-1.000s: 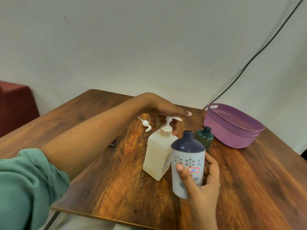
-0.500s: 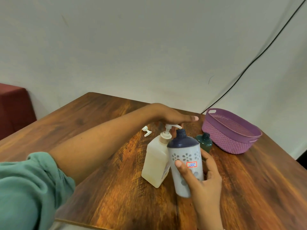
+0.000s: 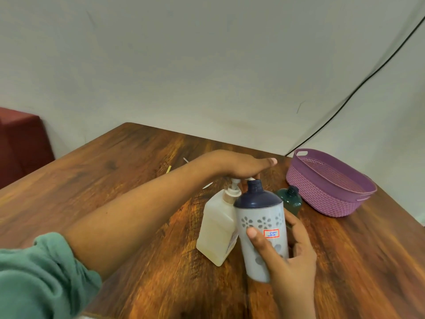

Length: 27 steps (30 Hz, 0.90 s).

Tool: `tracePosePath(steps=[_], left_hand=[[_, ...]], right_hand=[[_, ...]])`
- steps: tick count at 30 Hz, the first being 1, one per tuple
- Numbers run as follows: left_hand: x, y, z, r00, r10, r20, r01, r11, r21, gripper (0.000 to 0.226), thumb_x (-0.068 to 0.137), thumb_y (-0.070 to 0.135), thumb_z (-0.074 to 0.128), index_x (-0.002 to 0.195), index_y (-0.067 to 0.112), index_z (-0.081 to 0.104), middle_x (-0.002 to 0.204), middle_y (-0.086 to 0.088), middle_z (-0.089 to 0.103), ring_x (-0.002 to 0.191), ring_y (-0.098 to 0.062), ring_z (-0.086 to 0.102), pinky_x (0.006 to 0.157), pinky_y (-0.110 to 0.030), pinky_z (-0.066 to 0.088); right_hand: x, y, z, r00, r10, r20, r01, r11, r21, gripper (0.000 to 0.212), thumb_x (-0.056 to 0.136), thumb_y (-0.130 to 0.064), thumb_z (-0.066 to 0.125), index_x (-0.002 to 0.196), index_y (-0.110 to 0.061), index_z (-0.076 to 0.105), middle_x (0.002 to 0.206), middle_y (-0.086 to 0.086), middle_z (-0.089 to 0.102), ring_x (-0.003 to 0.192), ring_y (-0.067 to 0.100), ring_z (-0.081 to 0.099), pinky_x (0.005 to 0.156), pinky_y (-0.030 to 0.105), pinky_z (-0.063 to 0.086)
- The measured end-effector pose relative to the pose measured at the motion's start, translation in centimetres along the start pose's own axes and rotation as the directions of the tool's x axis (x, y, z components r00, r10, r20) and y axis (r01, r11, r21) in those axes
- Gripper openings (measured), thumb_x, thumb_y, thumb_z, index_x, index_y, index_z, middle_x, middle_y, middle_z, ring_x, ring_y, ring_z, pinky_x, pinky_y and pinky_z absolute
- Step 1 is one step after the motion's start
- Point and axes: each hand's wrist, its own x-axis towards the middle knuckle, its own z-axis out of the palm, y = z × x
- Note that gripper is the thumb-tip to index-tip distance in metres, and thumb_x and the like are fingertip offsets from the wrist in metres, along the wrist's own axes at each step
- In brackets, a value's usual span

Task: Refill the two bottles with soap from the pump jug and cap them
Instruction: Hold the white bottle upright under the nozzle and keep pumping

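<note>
Bottle (image 3: 259, 217), upright, clasped by right hand (image 3: 292, 256), mouth just under pump jug (image 3: 218, 226) spout; left hand (image 3: 241, 165), fingers straight, flat on pump.

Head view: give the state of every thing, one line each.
Left hand, flat on the pump of the jug.
Right hand, grips the grey bottle.
Jug, upright on the table.
Grey bottle, uncapped, tilted, neck at the jug's spout.
Green bottle, upright on the table.
Basket, upright on the table.
</note>
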Motion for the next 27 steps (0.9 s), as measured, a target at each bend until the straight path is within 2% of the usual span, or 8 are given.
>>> tracePosePath(steps=[4,7,9,12,16,19,22,27], left_hand=[[0.1,-0.2,0.6,0.999,0.033,-0.006,-0.033,0.999,0.003,0.049,0.102,0.040,0.018,0.106,0.011,0.058,0.122,-0.014,0.057,0.111,-0.026,0.051,0.104,-0.040,0.034],[0.1,0.0,0.9,1.000,0.017,-0.022,-0.016,0.998,0.056,0.036,0.104,0.021,0.024,0.114,0.006,0.055,0.115,-0.014,0.057,0.100,-0.026,0.054,0.093,-0.033,0.041],[0.0,0.2,1.0,1.000,0.022,-0.014,-0.021,0.996,0.081,0.034,0.104,0.021,0.024,0.110,0.007,0.055,0.108,-0.013,0.058,0.092,-0.023,0.055,0.086,-0.031,0.042],[-0.3,0.7,0.1,0.999,0.041,0.026,-0.043,0.992,0.120,0.034,0.104,0.029,0.022,0.098,0.012,0.050,0.093,-0.006,0.056,0.080,-0.016,0.054,0.078,-0.027,0.042],[0.5,0.2,-0.7,0.999,0.034,0.042,-0.041,0.981,0.190,0.047,0.102,0.041,0.023,0.088,0.011,0.056,0.091,-0.009,0.056,0.082,-0.020,0.051,0.083,-0.033,0.043],[1.2,-0.5,0.0,0.996,0.069,0.054,-0.082,0.950,0.300,0.034,0.101,0.020,0.033,0.108,0.001,0.060,0.111,-0.018,0.061,0.089,-0.026,0.055,0.075,-0.029,0.043],[1.2,-0.8,0.6,0.995,0.084,0.048,-0.095,0.943,0.320,0.032,0.100,0.017,0.034,0.112,0.001,0.060,0.115,-0.017,0.061,0.102,-0.030,0.058,0.086,-0.033,0.045],[1.4,0.0,-0.5,0.986,0.102,0.136,-0.146,0.917,0.371,0.023,0.099,0.013,0.033,0.090,0.010,0.054,0.096,-0.014,0.058,0.080,-0.021,0.052,0.075,-0.031,0.044]], right_hand=[[0.0,0.1,-0.4,1.000,-0.015,0.023,0.016,1.000,-0.022,0.064,0.047,-0.035,0.090,0.102,-0.040,0.059,0.093,-0.023,0.066,0.083,-0.001,0.065,0.058,0.011,0.051],[-0.1,-0.6,-1.1,0.999,-0.020,0.033,0.023,0.996,-0.088,0.071,0.040,-0.043,0.092,0.104,-0.039,0.060,0.094,-0.024,0.066,0.083,-0.002,0.065,0.058,0.013,0.052],[0.0,-1.1,-1.5,0.999,-0.014,0.036,0.019,0.991,-0.131,0.069,0.041,-0.048,0.082,0.106,-0.040,0.060,0.095,-0.026,0.065,0.084,-0.003,0.064,0.060,0.017,0.051],[0.2,-1.7,-1.7,0.999,-0.011,0.052,0.019,0.990,-0.139,0.068,0.045,-0.057,0.086,0.106,-0.042,0.060,0.096,-0.022,0.066,0.084,0.000,0.065,0.064,0.021,0.051],[0.5,-1.8,-1.4,0.998,0.004,0.067,0.006,0.990,-0.143,0.072,0.037,-0.062,0.077,0.104,-0.041,0.062,0.093,-0.014,0.070,0.081,0.005,0.067,0.064,0.025,0.054],[0.6,-1.5,-1.6,0.997,0.026,0.077,-0.014,0.989,-0.148,0.070,0.036,-0.062,0.077,0.101,-0.043,0.062,0.092,-0.017,0.069,0.081,0.003,0.067,0.063,0.022,0.053],[0.6,-1.5,-1.8,0.995,0.036,0.092,-0.020,0.986,-0.168,0.073,0.034,-0.064,0.075,0.103,-0.043,0.061,0.094,-0.021,0.068,0.082,0.000,0.066,0.061,0.019,0.051],[0.9,-1.9,-1.9,0.995,0.046,0.092,-0.033,0.990,-0.138,0.069,0.034,-0.063,0.075,0.099,-0.043,0.062,0.092,-0.019,0.069,0.080,0.002,0.067,0.062,0.021,0.052]])
